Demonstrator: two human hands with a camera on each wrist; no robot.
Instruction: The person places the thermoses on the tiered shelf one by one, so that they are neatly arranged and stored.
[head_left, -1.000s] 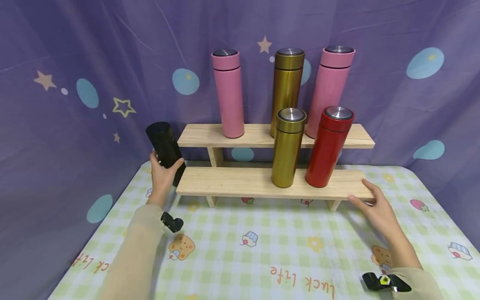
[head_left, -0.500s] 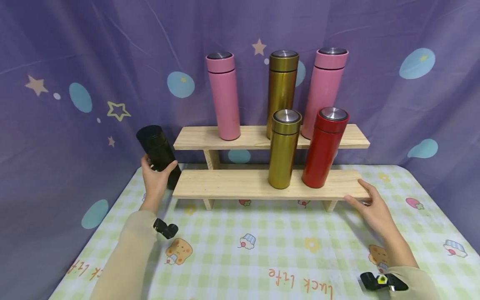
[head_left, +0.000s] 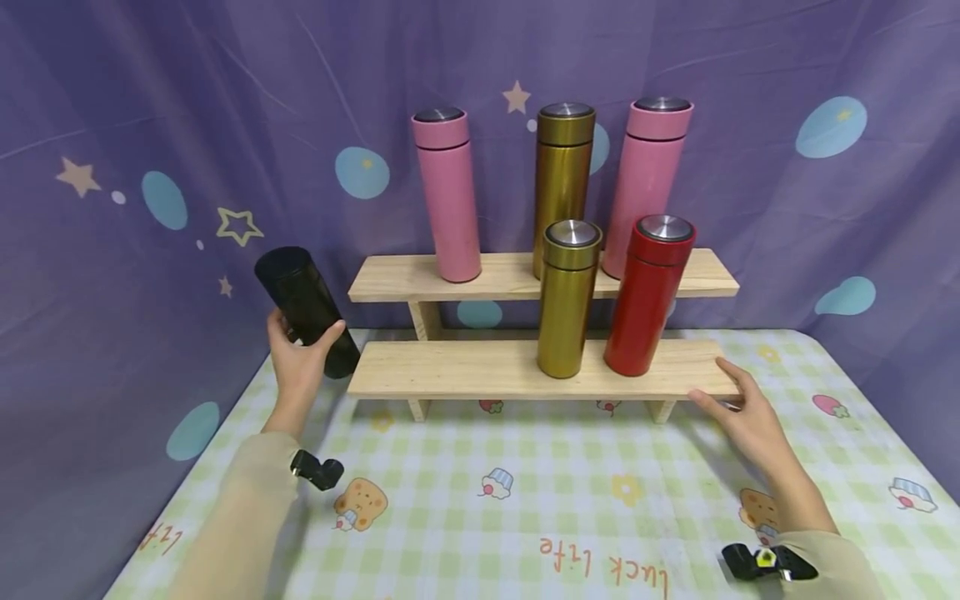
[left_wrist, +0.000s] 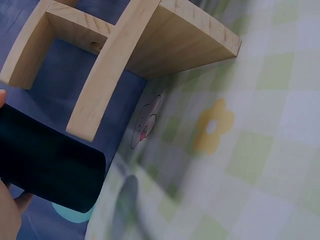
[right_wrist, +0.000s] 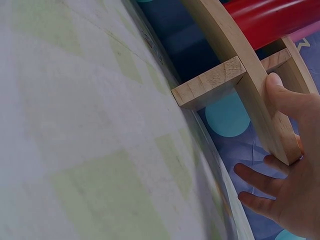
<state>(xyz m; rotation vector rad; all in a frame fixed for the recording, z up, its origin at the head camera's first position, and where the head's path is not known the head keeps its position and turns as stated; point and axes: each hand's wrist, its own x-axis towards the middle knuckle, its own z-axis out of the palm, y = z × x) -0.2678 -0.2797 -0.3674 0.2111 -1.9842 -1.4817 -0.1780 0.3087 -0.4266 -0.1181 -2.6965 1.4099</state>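
Observation:
At the left end of the two-tier wooden shelf [head_left: 442, 368], my left hand [head_left: 296, 367] grips a black thermos bottle [head_left: 303, 296] round its side. The bottle leans with its top to the left, and its base is just beside the lower board. In the left wrist view, the bottle's dark end [left_wrist: 60, 155] hangs near the board ends. My right hand [head_left: 750, 421] holds the right end of the lower board. Its thumb [right_wrist: 280, 90] presses on the board in the right wrist view, while some other fingers extend past the end.
On the lower board stand a gold bottle [head_left: 567, 308] and a red bottle [head_left: 648, 300]. The upper board bears a pink bottle [head_left: 453, 204], another gold bottle [head_left: 564, 167] and a second pink bottle [head_left: 651, 179]. A checked cloth [head_left: 570, 467] covers the table; a purple curtain [head_left: 262, 108] hangs behind.
My left hand has moved left with the black bottle, away from the shelf's end. The right hand keeps its hold on the board. The whole view has shifted slightly.

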